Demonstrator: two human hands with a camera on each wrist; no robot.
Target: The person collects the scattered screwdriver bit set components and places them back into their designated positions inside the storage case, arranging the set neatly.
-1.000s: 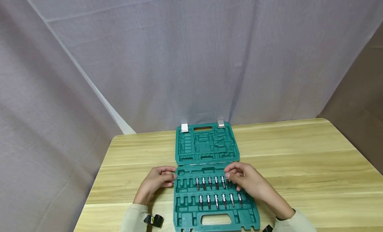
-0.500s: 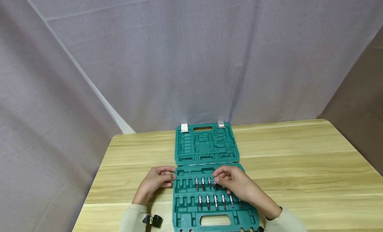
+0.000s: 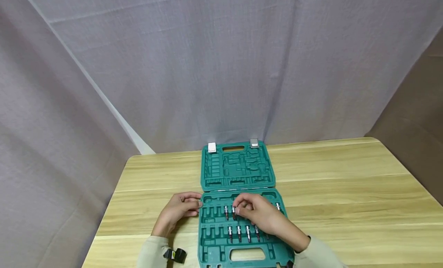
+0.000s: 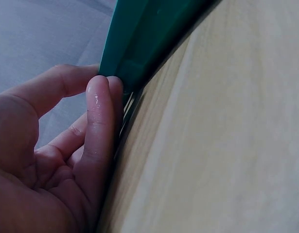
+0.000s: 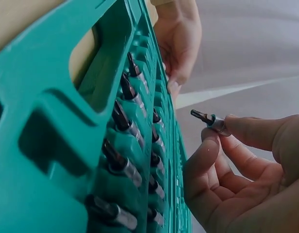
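Observation:
An open green tool case [image 3: 242,256] lies on the wooden table [image 3: 346,191], its lid [image 3: 237,167] laid flat behind it. Two rows of small metal bits [image 3: 238,231] sit in its slots. My right hand [image 3: 238,211] hovers over the middle of the upper row. In the right wrist view my right hand [image 5: 215,133] pinches one bit [image 5: 210,120] between thumb and fingers, beside the case [image 5: 66,121]. My left hand [image 3: 194,204] touches the case's left edge. Up close, the left hand [image 4: 98,97] has its fingertips against that green edge [image 4: 139,39].
One bit [image 3: 278,206] shows at the right end of the upper row. A black strap piece [image 3: 176,254] sits at my left wrist. Grey cloth [image 3: 221,68] hangs behind the table. The table's left edge [image 3: 117,191] is close to my left hand.
My right hand has moved left along the upper row, from its right end to its middle, with the bit held in its fingertips. The left hand has stayed at the case's edge.

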